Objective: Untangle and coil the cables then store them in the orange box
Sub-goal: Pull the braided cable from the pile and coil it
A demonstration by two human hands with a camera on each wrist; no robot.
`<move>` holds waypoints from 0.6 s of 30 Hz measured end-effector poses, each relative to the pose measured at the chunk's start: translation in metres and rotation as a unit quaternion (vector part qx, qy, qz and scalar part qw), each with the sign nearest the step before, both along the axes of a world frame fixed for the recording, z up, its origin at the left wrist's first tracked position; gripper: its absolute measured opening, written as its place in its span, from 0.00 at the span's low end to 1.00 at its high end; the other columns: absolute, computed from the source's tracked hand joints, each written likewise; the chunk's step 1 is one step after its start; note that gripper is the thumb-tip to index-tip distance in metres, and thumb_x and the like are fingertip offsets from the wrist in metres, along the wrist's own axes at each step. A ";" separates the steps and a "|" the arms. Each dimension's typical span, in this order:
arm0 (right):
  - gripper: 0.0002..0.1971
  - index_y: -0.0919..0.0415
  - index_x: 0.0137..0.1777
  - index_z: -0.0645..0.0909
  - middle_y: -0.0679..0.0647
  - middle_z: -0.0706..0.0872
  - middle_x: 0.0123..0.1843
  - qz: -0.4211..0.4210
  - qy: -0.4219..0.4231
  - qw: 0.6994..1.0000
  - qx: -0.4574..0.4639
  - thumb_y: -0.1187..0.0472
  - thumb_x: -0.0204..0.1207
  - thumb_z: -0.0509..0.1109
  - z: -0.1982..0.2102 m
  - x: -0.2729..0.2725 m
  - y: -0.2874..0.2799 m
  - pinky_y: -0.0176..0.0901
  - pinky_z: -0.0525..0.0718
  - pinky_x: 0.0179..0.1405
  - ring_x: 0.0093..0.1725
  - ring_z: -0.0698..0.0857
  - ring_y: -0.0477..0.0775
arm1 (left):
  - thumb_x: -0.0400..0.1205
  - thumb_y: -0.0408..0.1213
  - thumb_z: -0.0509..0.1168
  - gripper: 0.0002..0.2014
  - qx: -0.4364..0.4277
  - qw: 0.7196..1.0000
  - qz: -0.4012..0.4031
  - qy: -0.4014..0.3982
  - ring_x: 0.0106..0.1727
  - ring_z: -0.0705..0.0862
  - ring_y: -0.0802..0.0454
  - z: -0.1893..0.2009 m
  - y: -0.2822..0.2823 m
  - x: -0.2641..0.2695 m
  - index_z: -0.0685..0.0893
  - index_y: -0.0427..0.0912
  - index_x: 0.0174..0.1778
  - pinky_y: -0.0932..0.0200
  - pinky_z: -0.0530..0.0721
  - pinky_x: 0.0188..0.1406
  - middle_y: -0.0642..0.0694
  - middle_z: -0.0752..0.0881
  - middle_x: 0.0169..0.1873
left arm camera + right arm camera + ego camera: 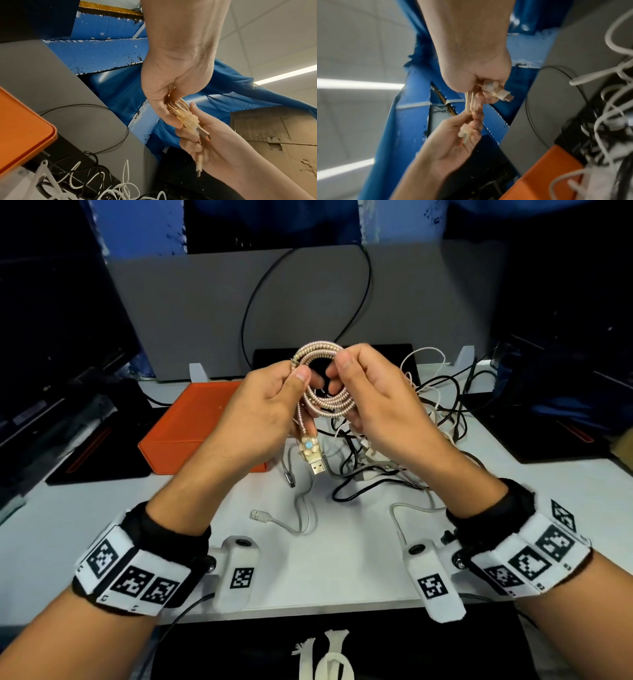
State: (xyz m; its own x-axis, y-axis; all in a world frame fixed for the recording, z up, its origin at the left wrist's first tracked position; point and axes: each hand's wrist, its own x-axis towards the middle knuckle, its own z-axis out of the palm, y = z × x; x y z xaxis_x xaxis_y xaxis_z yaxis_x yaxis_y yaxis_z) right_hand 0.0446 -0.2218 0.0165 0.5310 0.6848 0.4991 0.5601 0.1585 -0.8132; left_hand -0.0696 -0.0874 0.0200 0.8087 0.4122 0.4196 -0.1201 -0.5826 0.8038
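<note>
The beaded pink cable sat coiled in several loops at centre frame, held up above the desk btwn both hands. Its USB plug, w/ a small flower charm just above it, hung down below the coil. The left hand pinched the coil's left side, thumb on top and fingers curled behind. The right hand pinched the right side the same way, thumb over the loops. The orange box lay on the white desk at mid-left, partly behind the left hand, apart from the coil. A tangle of black and white cables sprawled right of centre, behind and below the right hand. A loose white USB lead lay nearer, lower centre. Marker bands wrapped both wrists.
</note>
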 end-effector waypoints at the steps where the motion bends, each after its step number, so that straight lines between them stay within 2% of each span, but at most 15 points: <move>1: 0.17 0.58 0.54 0.79 0.51 0.84 0.41 -0.041 -0.062 0.997 -0.019 0.47 0.93 0.56 -0.002 0.001 0.000 0.41 0.72 0.31 0.31 0.77 0.42 | 0.92 0.49 0.56 0.16 -0.001 1.000 0.001 0.003 0.32 0.87 0.26 -0.001 -0.001 0.000 0.86 0.44 0.56 0.23 0.82 0.26 0.34 0.89 0.37; 3: 0.18 0.57 0.51 0.76 0.52 0.82 0.37 -0.092 -0.129 0.986 -0.056 0.46 0.93 0.54 -0.002 0.001 -0.001 0.45 0.74 0.32 0.33 0.78 0.46 | 0.92 0.49 0.56 0.16 -0.004 1.000 -0.001 0.010 0.34 0.88 0.27 0.002 -0.004 -0.001 0.86 0.44 0.56 0.20 0.82 0.28 0.35 0.89 0.37; 5: 0.18 0.54 0.45 0.73 0.49 0.79 0.34 -0.114 -0.159 0.978 -0.077 0.47 0.93 0.53 0.002 0.003 -0.003 0.45 0.72 0.34 0.34 0.78 0.48 | 0.93 0.48 0.57 0.17 -0.007 0.999 -0.016 0.032 0.35 0.89 0.38 0.006 -0.004 -0.002 0.86 0.41 0.58 0.32 0.86 0.33 0.41 0.89 0.36; 6: 0.18 0.53 0.43 0.72 0.49 0.78 0.33 -0.125 -0.173 0.973 -0.084 0.47 0.93 0.53 0.004 0.007 -0.004 0.46 0.71 0.35 0.35 0.78 0.49 | 0.92 0.49 0.58 0.17 0.000 0.998 -0.033 0.054 0.36 0.89 0.38 0.009 -0.001 -0.004 0.86 0.39 0.58 0.37 0.86 0.36 0.44 0.89 0.36; 7: 0.19 0.53 0.41 0.71 0.49 0.77 0.33 -0.134 -0.186 0.969 -0.089 0.47 0.93 0.53 0.007 0.010 -0.005 0.46 0.70 0.35 0.35 0.78 0.50 | 0.91 0.50 0.60 0.18 0.015 0.995 -0.057 0.083 0.37 0.88 0.32 0.010 0.003 -0.007 0.86 0.39 0.56 0.38 0.85 0.39 0.46 0.90 0.37; 9: 0.21 0.53 0.39 0.69 0.48 0.76 0.31 -0.144 -0.204 0.963 -0.097 0.45 0.93 0.53 0.012 0.015 -0.009 0.44 0.70 0.33 0.34 0.76 0.50 | 0.90 0.47 0.65 0.12 0.040 0.985 -0.108 0.131 0.39 0.86 0.24 0.014 0.013 -0.012 0.87 0.42 0.55 0.32 0.84 0.46 0.46 0.91 0.41; 10: 0.21 0.54 0.39 0.69 0.48 0.75 0.31 -0.143 -0.213 0.961 -0.106 0.44 0.93 0.52 0.014 0.016 -0.012 0.44 0.70 0.33 0.34 0.76 0.50 | 0.89 0.42 0.66 0.08 0.034 0.984 -0.115 0.135 0.40 0.86 0.28 0.016 0.018 -0.015 0.87 0.43 0.55 0.33 0.84 0.46 0.45 0.90 0.41; 12: 0.21 0.56 0.44 0.70 0.50 0.76 0.31 -0.140 -0.246 0.946 -0.160 0.42 0.92 0.51 0.018 0.016 -0.017 0.50 0.69 0.32 0.33 0.77 0.52 | 0.86 0.33 0.68 0.05 -0.010 0.991 -0.091 0.097 0.35 0.84 0.45 0.020 0.027 -0.017 0.88 0.41 0.55 0.49 0.84 0.38 0.45 0.90 0.38; 13: 0.21 0.56 0.47 0.69 0.51 0.76 0.31 -0.144 -0.274 0.930 -0.199 0.41 0.92 0.50 0.020 0.013 -0.018 0.53 0.67 0.30 0.33 0.76 0.56 | 0.84 0.32 0.69 0.05 -0.055 0.993 -0.083 0.066 0.32 0.83 0.53 0.022 0.029 -0.017 0.88 0.40 0.54 0.58 0.83 0.34 0.46 0.89 0.37; 16: 0.18 0.54 0.52 0.62 0.50 0.72 0.31 -0.159 -0.356 0.880 -0.272 0.40 0.92 0.46 0.021 0.003 -0.016 0.54 0.64 0.30 0.33 0.73 0.63 | 0.79 0.35 0.68 0.08 -0.222 0.968 -0.117 -0.005 0.31 0.83 0.58 0.027 0.024 -0.016 0.87 0.37 0.51 0.67 0.85 0.32 0.47 0.89 0.37; 18: 0.17 0.54 0.52 0.62 0.49 0.71 0.30 -0.158 -0.358 0.882 -0.263 0.41 0.92 0.46 0.019 -0.002 -0.012 0.54 0.64 0.32 0.34 0.73 0.64 | 0.79 0.35 0.68 0.07 -0.277 0.952 -0.129 -0.027 0.35 0.87 0.58 0.026 0.017 -0.013 0.85 0.37 0.50 0.68 0.88 0.37 0.47 0.89 0.38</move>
